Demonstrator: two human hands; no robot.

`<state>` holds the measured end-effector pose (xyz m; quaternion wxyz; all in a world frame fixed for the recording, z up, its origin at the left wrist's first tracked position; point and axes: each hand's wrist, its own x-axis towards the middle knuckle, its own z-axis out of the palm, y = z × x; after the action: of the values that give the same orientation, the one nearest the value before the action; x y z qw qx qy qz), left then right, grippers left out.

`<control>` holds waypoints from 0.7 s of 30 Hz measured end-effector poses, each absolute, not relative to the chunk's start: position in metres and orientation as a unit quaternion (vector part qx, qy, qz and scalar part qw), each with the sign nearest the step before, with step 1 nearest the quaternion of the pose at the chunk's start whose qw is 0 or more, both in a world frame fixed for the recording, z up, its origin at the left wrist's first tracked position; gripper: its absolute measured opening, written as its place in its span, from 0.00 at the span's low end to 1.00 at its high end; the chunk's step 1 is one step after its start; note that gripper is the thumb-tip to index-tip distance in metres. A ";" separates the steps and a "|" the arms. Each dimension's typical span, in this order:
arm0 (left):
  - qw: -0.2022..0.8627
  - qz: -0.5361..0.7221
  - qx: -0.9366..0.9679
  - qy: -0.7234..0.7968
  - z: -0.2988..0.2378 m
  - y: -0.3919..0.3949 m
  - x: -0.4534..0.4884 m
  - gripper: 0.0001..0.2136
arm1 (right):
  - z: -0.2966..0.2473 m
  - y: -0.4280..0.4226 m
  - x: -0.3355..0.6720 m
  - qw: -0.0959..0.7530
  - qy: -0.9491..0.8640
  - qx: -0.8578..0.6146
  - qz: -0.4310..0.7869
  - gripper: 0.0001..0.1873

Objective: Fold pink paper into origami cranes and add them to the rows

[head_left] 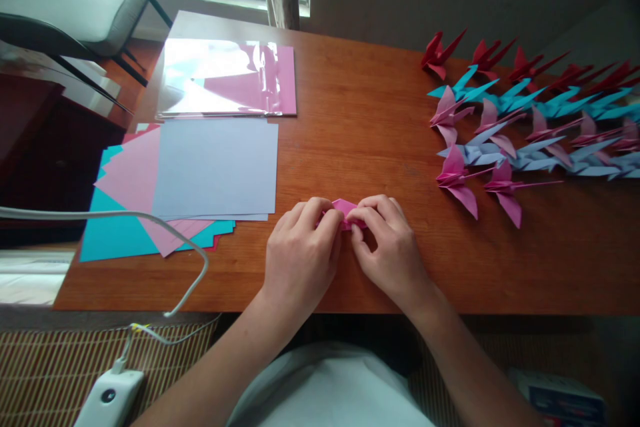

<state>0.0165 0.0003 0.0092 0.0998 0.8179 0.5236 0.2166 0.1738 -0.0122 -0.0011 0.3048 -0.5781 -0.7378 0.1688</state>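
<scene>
A small folded piece of pink origami paper (345, 205) is pinched between my two hands just above the wooden table, near its front edge. My left hand (304, 250) grips its left side with curled fingers. On the other side, my right hand (387, 247) closes thumb and fingers on the paper's right part. Most of the folds are hidden behind my fingers. To the right stand two finished pink paper cranes (456, 180), in front of rows of light blue, pale pink, turquoise and red cranes (436, 55).
Loose sheets of coloured paper (220, 170) lie left of my hands, with a plastic-wrapped paper pack (287, 80) behind them. A white cable (180, 233) hangs across the table's left front edge. A power bank (113, 397) and a chair (75, 0) are farther left.
</scene>
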 end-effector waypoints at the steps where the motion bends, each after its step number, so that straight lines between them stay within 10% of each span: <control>1: 0.097 0.215 0.819 0.523 0.009 0.000 0.016 0.08 | -0.002 -0.012 0.175 0.305 -0.740 -0.576 0.165 0.13; 21: 0.147 0.227 0.822 0.500 0.006 0.001 0.008 0.14 | -0.001 -0.012 0.177 0.311 -0.733 -0.581 0.169 0.07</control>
<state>0.0077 0.0014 0.0060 0.1467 0.8225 0.5002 0.2275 0.1768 -0.0119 -0.0011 0.3110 -0.5809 -0.7331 0.1686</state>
